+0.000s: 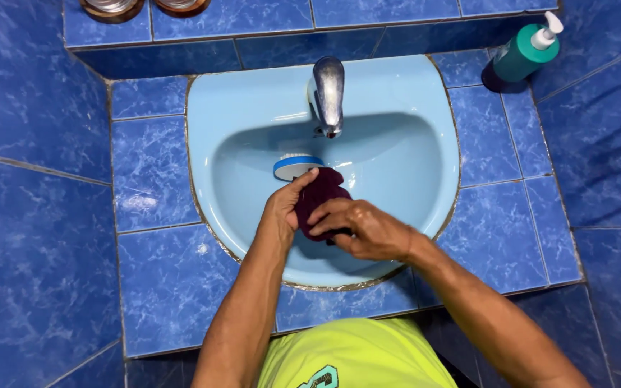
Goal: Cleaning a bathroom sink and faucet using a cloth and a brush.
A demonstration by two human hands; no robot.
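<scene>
A dark maroon cloth (319, 201) is pinched between the left hand (282, 212) and right hand (364, 228) above the light blue basin (411, 158).

Both hands meet, forearms angled inward.
Left hand (283, 210) curled, fingers up; right hand (363, 228) closed over from the side.

Dark maroon cloth (319, 201), bunched, perhaps wet, over basin

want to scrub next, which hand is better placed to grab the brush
Left, likely: the left hand has fingertips almost beside the blue-and-white brush, while the right hand lies farther back over the maroon cloth.
</scene>
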